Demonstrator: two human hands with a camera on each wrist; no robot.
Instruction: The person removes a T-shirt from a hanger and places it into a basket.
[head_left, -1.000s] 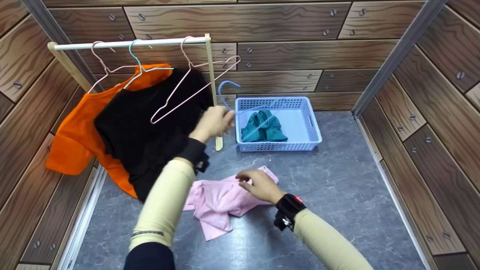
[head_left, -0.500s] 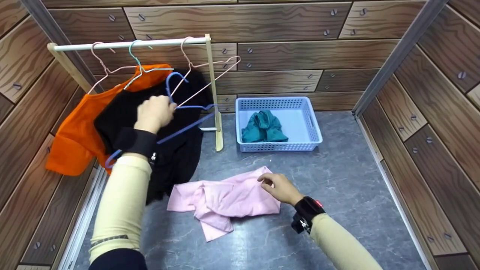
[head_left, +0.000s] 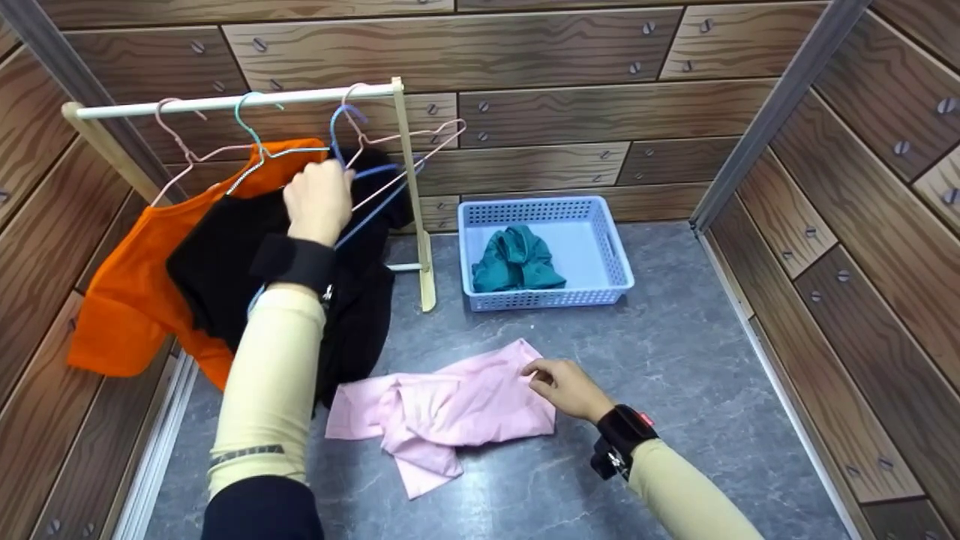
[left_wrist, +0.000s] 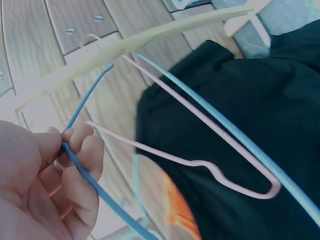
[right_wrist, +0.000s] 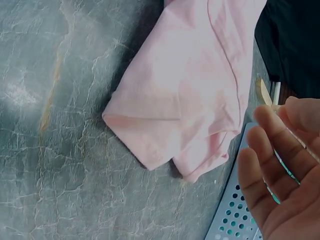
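Note:
My left hand grips a blue hanger just below its hook, raised at the right part of the rack's white rail. In the head view the hook is up near the rail; whether it touches cannot be told. Close behind it is a bare pink hanger on the rail. My right hand, loosely bent, is at the right end of a crumpled pink garment on the floor. The right wrist view shows that hand holding nothing.
An orange garment and a black garment hang on the rack's left and middle hangers. Right of the rack, a light-blue basket holds a bunched teal cloth. Wood-patterned walls enclose the grey floor.
My left hand has carried the blue hanger from beside the basket leftward to the rack, then up toward the rail. My right hand has drawn slightly right over the pink garment.

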